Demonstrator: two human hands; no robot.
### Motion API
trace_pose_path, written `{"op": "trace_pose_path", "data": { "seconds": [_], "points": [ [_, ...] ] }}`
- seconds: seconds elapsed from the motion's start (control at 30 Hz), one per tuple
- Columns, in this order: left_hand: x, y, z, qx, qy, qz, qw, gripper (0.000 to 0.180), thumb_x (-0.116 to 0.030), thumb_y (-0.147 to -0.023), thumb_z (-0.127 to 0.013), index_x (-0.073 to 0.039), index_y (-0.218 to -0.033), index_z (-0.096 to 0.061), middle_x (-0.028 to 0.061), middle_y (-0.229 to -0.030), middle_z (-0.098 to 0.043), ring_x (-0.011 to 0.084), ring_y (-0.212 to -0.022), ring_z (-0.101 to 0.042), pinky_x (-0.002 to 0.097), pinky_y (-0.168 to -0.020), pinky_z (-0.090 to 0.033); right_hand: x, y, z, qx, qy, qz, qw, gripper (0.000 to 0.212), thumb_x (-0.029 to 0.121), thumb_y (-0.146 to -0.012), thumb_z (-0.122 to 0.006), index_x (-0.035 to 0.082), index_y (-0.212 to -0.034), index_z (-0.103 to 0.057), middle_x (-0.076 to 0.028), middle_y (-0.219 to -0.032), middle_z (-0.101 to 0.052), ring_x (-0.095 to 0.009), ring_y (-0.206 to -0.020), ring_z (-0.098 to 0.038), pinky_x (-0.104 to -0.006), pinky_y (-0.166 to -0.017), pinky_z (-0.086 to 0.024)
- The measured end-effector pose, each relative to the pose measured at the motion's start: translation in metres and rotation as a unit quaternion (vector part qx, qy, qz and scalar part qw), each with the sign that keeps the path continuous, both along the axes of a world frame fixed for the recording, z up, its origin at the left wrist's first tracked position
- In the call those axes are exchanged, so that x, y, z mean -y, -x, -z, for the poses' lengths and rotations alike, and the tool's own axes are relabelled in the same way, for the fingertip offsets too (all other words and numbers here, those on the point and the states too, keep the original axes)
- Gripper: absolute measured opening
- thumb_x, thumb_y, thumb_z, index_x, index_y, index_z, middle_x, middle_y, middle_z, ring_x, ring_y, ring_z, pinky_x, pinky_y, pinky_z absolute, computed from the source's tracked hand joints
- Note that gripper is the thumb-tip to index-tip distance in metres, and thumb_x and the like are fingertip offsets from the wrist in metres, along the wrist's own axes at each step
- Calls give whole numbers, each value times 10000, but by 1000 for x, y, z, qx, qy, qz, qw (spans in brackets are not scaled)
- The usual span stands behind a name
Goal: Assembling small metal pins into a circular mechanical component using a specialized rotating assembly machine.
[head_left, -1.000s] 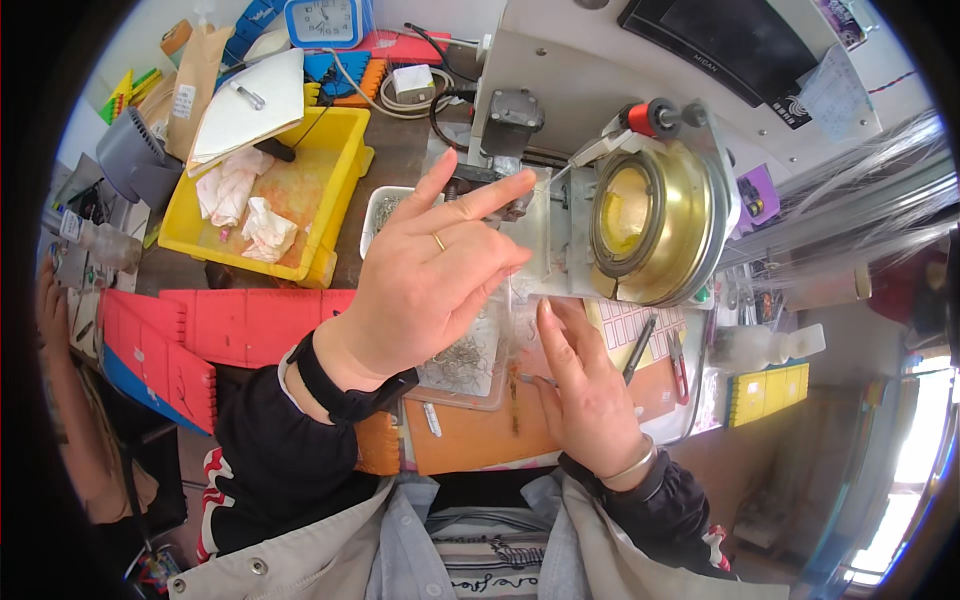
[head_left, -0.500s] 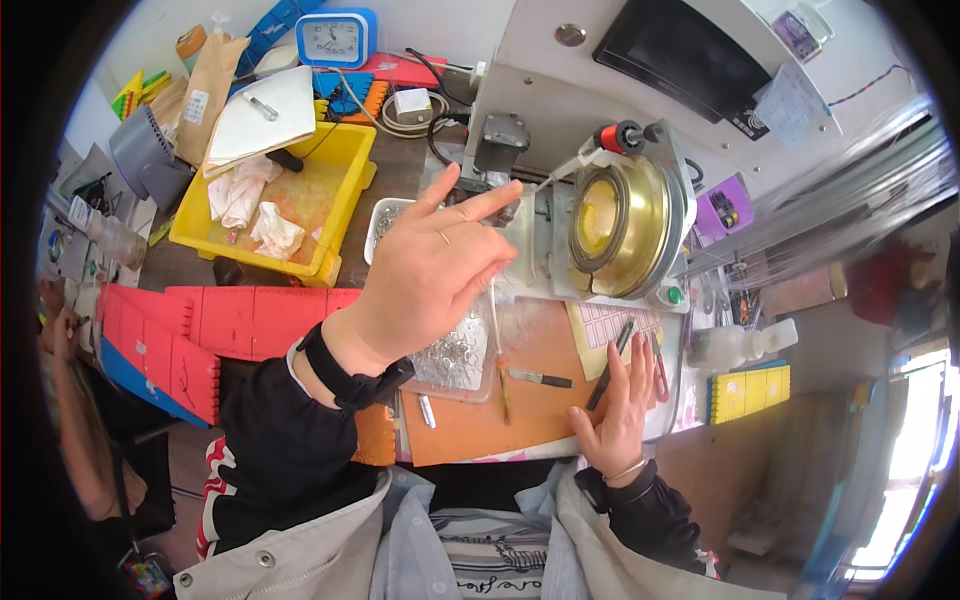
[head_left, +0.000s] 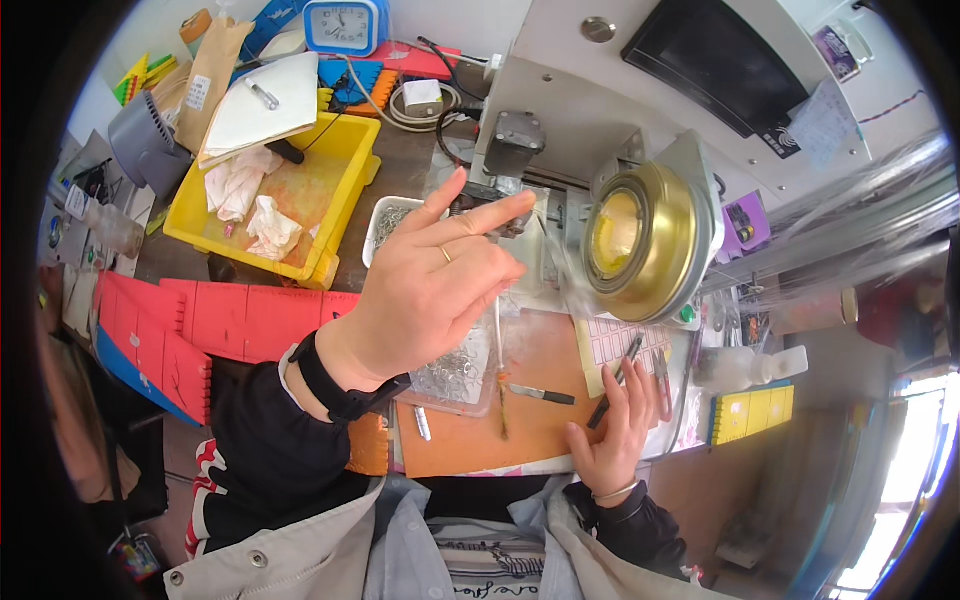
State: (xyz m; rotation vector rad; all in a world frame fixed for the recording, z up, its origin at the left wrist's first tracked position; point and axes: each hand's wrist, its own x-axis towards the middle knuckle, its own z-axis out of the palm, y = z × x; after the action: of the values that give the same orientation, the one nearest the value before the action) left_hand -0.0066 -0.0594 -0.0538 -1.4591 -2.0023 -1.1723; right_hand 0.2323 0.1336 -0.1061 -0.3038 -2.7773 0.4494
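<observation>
My left hand [head_left: 430, 280] is raised over the bench, with a ring on one finger. Two fingers stretch toward the machine's dark metal block [head_left: 516, 142], while another bends in against the thumb; whatever lies between them is hidden. Beneath this hand stands a clear tray [head_left: 462, 375] of small, shiny metal pieces. To the right is a round brass-coloured machine head [head_left: 645, 243]. My right hand [head_left: 610, 430] rests open on the orange mat [head_left: 460, 445], fingers spread beside a slim black tool [head_left: 612, 385]. A pair of red-handled tweezers or pliers [head_left: 662, 380] lies near its fingertips.
A yellow bin [head_left: 340, 225] with crumpled tissue stands at left, behind red panels [head_left: 255, 320]. A craft knife [head_left: 542, 394], a thin brush [head_left: 502, 390] and a printed card [head_left: 600, 345] lie about the mat. Clear plastic sheeting [head_left: 850, 225] hangs at right.
The view has shifted slightly. The red-and-black roller above the brass-coloured head no longer shows. Both hands keep nearly the same pose.
</observation>
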Motion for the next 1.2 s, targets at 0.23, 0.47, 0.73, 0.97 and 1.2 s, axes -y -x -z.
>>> {"op": "trace_pose_path", "data": {
  "seconds": [0.23, 0.47, 0.73, 0.97, 1.2],
  "points": [
    [6, 2, 2, -5, 23, 8, 1000, 166, 12, -753, -710, -93, -879, -686, 96, -933, -723, 304, -1165, -667, 550, -1167, -308, 1, 1, 2, -1, 29, -5, 1000, 698, 209, -680, -818, 46, -1319, -587, -207, -1402, -526, -434, -1334, -454, -533, -1090, -349],
    [4, 0, 3, 12, 32, 11, 999, 148, -15, -749, -735, -96, -867, -696, 58, -774, -679, 305, -1184, -663, 543, -1193, -257, -4, 0, 1, -6, 29, -24, 999, 651, 203, -682, -821, 49, -1280, -614, -199, -1340, -568, -438, -1273, -510, -545, -1068, -380],
    [4, 0, 4, 17, 31, 5, 999, 115, -9, -787, -722, -82, -874, -703, 49, -777, -705, 317, -1180, -667, 538, -1197, -252, -4, 1, 4, -2, 34, -18, 999, 631, 199, -678, -821, 54, -1261, -626, -196, -1312, -581, -433, -1247, -529, -557, -1062, -384],
    [8, -2, 2, 21, 47, 16, 999, 113, -25, -814, -717, -99, -891, -683, 26, -853, -737, 346, -1188, -660, 536, -1203, -242, -4, 2, 6, -14, 38, -19, 999, 585, 194, -695, -808, 53, -1236, -636, -195, -1276, -593, -423, -1217, -547, -559, -1051, -391],
    [9, -4, 2, -6, 20, 4, 1000, 168, -24, -829, -716, -115, -957, -656, 11, -899, -745, 353, -1186, -661, 527, -1208, -236, -4, 3, 4, -13, 39, -18, 999, 558, 178, -700, -801, 47, -1217, -637, -200, -1261, -601, -427, -1202, -554, -555, -1041, -402]
  ]
}}
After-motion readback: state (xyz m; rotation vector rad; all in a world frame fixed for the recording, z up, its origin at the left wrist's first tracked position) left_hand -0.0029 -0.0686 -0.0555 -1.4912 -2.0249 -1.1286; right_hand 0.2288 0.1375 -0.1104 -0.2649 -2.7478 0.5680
